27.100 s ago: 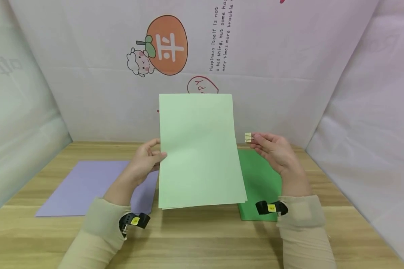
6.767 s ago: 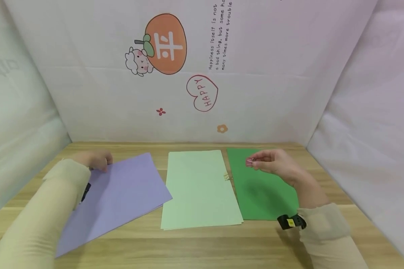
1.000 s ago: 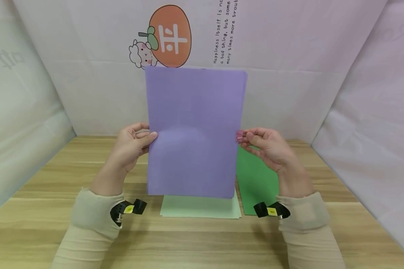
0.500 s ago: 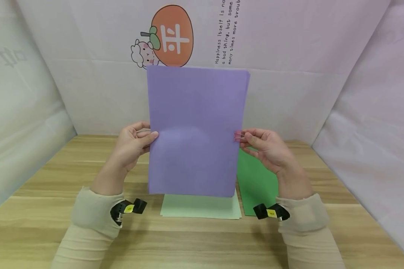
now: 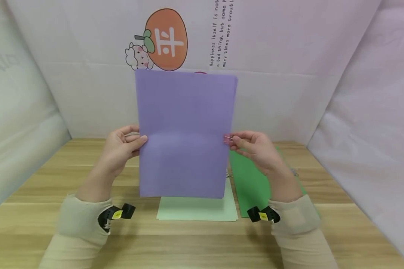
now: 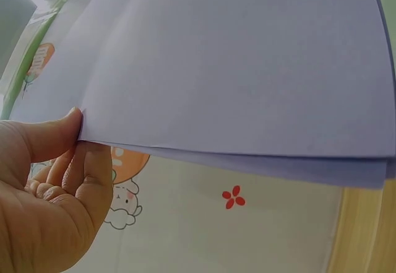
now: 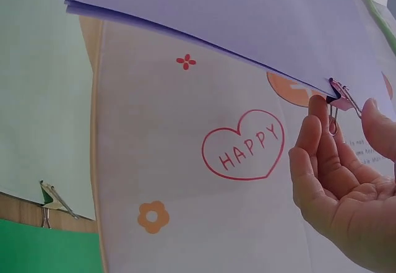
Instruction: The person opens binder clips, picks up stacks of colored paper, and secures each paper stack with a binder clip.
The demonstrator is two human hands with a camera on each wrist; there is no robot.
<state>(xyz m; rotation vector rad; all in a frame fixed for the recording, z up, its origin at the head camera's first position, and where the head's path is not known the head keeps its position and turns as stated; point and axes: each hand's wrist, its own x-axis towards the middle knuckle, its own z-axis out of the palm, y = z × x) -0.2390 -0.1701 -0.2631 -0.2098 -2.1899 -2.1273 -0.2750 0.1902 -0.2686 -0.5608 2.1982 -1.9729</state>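
Observation:
My left hand [image 5: 122, 147] pinches the left edge of an upright stack of purple paper sheets [image 5: 185, 138], thumb in front and fingers behind. At the stack's right edge, a small pink binder clip [image 5: 227, 139] sits on the sheets. My right hand [image 5: 254, 147] holds this clip by its wire handles. In the right wrist view, the pink binder clip [image 7: 340, 95] bites the paper edge between the thumb and fingertips, its handles spread apart. Purple sheet corners [image 7: 71, 4] fan slightly out of line there. The left wrist view shows the left thumb [image 6: 65, 130] on the sheets.
Light green sheets [image 5: 198, 209] lie on the wooden table [image 5: 175, 246] behind and below the purple stack, with a pale yellow binder clip [image 7: 55, 200] on their edge. Green sheets [image 5: 252, 186] lie to the right, a clip [image 5: 294, 172] at their right edge. White printed cloth [image 5: 272, 101] encloses the back.
Earlier the light green sheets were held up; later they lay clipped while the purple sheets were on the table. Over the last second the pink clip has moved onto the purple edge, its handles spreading.

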